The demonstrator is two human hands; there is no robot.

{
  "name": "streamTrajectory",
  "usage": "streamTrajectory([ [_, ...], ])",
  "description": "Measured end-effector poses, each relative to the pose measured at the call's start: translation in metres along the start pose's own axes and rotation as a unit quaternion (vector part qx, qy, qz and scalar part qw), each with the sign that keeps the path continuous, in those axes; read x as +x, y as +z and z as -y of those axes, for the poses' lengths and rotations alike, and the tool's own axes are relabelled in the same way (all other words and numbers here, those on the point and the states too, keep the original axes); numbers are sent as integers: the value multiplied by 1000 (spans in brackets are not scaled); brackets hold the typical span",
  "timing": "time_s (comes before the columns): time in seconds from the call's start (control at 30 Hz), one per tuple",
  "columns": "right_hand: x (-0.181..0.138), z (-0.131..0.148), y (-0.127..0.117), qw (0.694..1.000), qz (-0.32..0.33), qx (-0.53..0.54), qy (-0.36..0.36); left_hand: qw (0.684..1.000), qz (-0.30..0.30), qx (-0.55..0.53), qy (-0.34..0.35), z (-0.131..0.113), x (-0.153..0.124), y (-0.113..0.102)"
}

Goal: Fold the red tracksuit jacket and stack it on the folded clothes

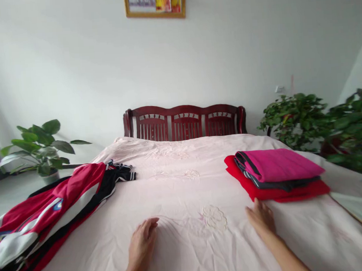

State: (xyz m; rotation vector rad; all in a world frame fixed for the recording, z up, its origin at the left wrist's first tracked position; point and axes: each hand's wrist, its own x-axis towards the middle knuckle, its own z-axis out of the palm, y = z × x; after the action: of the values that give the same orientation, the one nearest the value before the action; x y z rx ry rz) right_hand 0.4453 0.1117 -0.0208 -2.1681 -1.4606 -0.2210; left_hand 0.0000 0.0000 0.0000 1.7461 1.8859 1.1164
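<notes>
At the lower left of the frame, a red, white and black jacket lies loose and rumpled, its long axis slanting from the bottom-left corner up toward mid-frame; soft cloth, striped cuffs at the upper end. The left hand, lower centre-left, is the nearer one, with the jacket off to its left; it is empty, fingers loosely curled. Pale, creased sheet with a stitched flower fills the middle. The right hand, lower right, is relaxed and grips nothing, fingertips at the near edge of a squarish folded pile, pink over dark over red; contact is unclear.
</notes>
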Motion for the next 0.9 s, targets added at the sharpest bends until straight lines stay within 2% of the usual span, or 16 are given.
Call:
streamTrajectory([
  [0.2,-43,33,0,989,44,-114,-83,996,33,83,18,-6,-3,0],
  [0.4,-66,54,-9,984,50,-130,-112,976,73,192,74,-18,-12,4],
  [0.53,-73,59,-13,980,45,-143,-133,958,102,246,105,-20,-16,8],
  [0.73,-73,59,-14,980,53,-156,-108,936,170,255,175,4,-8,-8],
  [0.8,-72,59,-15,980,65,-151,-110,935,165,257,180,18,-4,-20],
  [0.9,-70,59,-17,980,78,-147,-110,941,136,271,148,39,-1,-38],
])
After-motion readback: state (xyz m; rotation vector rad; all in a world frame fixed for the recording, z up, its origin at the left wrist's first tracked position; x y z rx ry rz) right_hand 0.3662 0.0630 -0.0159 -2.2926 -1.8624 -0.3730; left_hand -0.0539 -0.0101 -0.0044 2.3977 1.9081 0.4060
